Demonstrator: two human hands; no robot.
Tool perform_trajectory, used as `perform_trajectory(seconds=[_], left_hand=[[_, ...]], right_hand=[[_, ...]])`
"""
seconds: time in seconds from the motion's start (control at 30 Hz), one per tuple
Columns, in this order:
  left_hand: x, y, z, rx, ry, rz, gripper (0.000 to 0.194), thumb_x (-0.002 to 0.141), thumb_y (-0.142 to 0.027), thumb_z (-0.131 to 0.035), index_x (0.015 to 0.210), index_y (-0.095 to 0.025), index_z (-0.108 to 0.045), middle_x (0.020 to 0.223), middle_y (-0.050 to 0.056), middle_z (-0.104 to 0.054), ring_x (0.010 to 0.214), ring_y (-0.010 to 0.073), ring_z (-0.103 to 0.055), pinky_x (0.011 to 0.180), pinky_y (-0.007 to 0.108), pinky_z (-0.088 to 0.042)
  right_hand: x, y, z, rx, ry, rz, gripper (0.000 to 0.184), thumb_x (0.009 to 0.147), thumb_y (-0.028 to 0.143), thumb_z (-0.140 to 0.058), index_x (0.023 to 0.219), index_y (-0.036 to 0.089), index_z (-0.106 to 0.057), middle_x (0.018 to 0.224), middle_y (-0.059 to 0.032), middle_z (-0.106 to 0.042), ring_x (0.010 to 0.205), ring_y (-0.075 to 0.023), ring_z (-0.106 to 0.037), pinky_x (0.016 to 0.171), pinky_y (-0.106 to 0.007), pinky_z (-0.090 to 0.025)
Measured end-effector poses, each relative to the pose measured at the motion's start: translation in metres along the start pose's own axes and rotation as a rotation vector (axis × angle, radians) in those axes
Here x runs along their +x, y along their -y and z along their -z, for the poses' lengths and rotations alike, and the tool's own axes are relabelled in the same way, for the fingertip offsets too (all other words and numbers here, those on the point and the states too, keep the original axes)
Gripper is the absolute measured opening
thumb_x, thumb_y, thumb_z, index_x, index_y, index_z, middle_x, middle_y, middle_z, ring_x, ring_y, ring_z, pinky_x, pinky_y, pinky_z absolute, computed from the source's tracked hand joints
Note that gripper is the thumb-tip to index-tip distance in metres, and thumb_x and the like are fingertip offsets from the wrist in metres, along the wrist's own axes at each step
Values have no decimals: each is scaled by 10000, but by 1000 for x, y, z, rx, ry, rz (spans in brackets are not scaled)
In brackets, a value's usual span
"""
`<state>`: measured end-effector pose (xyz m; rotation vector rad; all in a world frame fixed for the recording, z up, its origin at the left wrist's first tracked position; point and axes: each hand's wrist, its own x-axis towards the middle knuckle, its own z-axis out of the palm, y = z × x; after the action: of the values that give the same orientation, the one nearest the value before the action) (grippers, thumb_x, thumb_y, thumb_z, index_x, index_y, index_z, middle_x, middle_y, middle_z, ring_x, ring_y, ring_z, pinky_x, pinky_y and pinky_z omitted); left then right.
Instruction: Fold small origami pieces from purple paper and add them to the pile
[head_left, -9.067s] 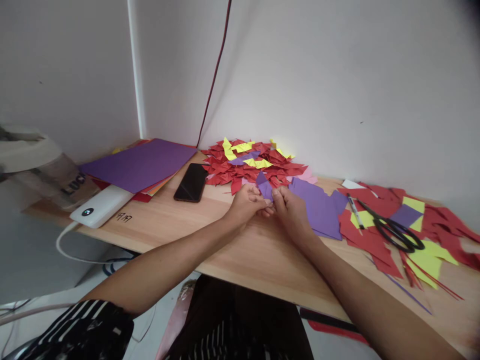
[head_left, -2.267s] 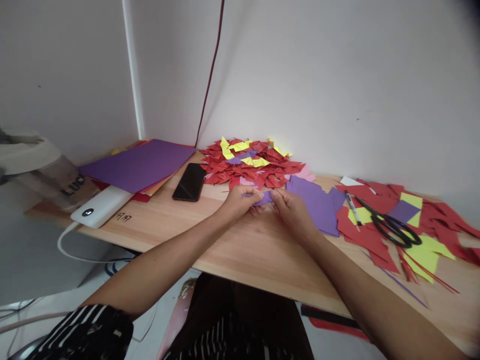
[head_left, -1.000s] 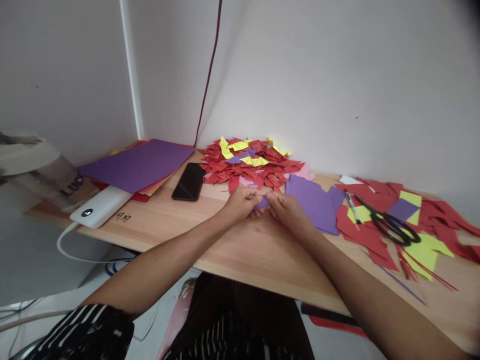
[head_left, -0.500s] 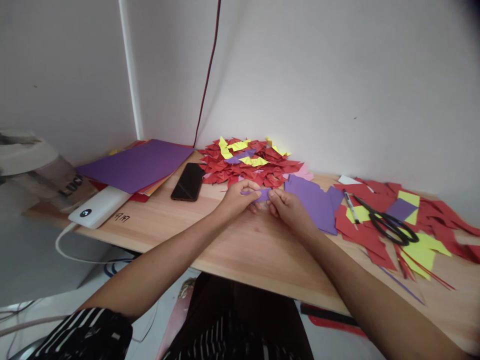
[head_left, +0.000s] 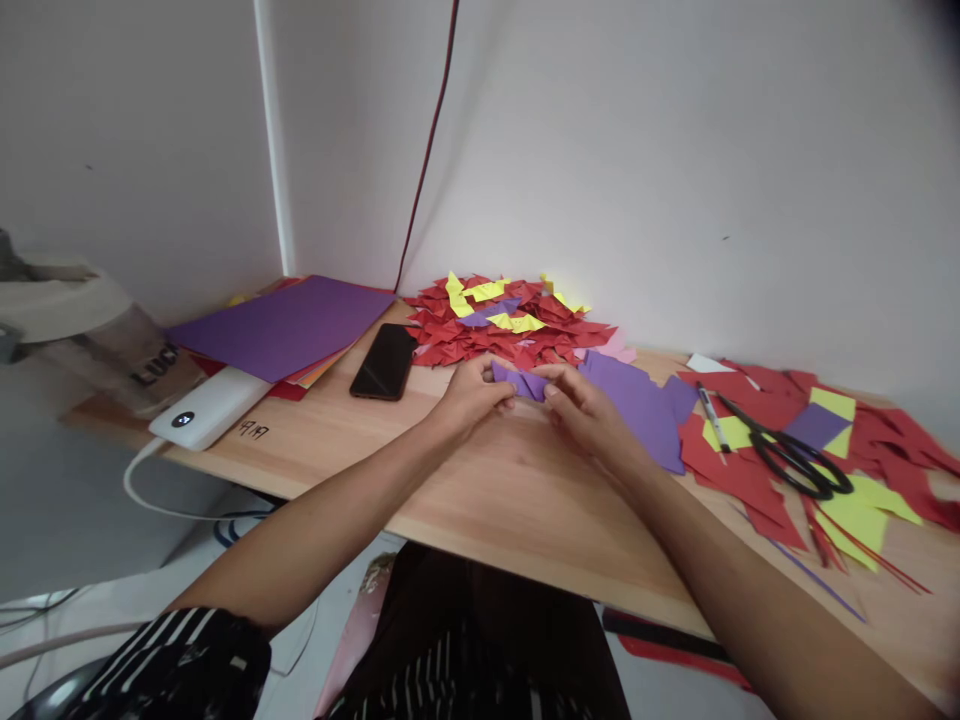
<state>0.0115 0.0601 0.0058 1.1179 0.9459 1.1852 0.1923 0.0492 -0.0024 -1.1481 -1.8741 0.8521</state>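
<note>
A small folded piece of purple paper (head_left: pixel 523 382) is held just above the wooden table, between my two hands. My left hand (head_left: pixel 475 392) pinches its left end with thumb and fingers. At the other end, my right hand (head_left: pixel 579 402) grips it between thumb and forefinger. Behind my hands lies a heap of folded red paper shapes (head_left: pixel 450 335), with a few yellow and purple ones on top. Flat purple paper sheets (head_left: pixel 634 405) rest right beside my right hand.
Black-handled scissors (head_left: pixel 799 460) and a marker (head_left: pixel 712 415) lie on red and yellow paper scraps (head_left: pixel 772 500) at the right. On the left are a phone (head_left: pixel 384 362), a white power bank (head_left: pixel 214 410) with a cable, stacked coloured sheets (head_left: pixel 289 320) and a clear container (head_left: pixel 127 360).
The purple paper shows more of its folded face, with slanted creases now visible. My right fingers have shifted along its end. The whole view has moved slightly.
</note>
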Motion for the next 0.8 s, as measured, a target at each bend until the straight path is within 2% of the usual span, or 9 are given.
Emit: perform_trajectory(seconds=[0.13,0.23,0.37,0.47,0.57,0.7,0.8], left_hand=[[0,0,1,16,14,5,152,662,-12,-566,760,-126,-544,601,-32,-568,448,42,-501,433,156,-355],[1,0,1,25,17,2,162,654,-8,-560,763,-128,-545,582,-40,-553,444,43,-487,430,158,-349],[2,1,2,32,10,12,160,658,-18,-569,771,-130,-548,586,-37,-561,440,44,-492,441,165,-367],[2,1,4,9,0,11,159,661,-21,-580,771,-131,-546,604,-28,-580,443,46,-505,448,168,-383],[2,0,5,-25,26,12,142,682,-25,-579,767,-133,-541,585,-29,-577,441,52,-511,443,167,-383],[2,-1,4,-53,102,102,93,730,-36,-577,777,-115,-565,564,-17,-582,437,57,-520,440,167,-382],[0,-2,3,-56,107,177,76,747,-37,-587,801,-90,-590,602,20,-628,478,76,-579,449,166,-396]], right_hand=[[1,-4,0,58,-7,53,283,916,353,-507,1161,216,-539,1076,-68,-606,933,-186,-580,777,-316,-458],[1,-4,0,51,38,68,301,925,342,-498,1203,228,-525,1149,-78,-599,1039,-205,-571,848,-336,-453],[1,-1,1,7,87,104,235,909,304,-517,1127,229,-562,1110,-69,-619,994,-205,-586,843,-341,-451],[1,-1,3,-10,65,107,131,893,281,-524,1000,219,-569,1115,-76,-621,1020,-215,-578,854,-350,-443],[1,-1,5,-2,46,69,100,872,273,-535,952,214,-548,1193,-96,-606,1053,-224,-578,846,-357,-446],[1,2,7,43,37,40,94,850,271,-538,924,214,-530,1178,-105,-616,1058,-220,-585,839,-358,-451],[1,3,7,70,31,36,94,840,258,-535,922,215,-517,1136,-97,-624,1022,-207,-591,819,-346,-455]])
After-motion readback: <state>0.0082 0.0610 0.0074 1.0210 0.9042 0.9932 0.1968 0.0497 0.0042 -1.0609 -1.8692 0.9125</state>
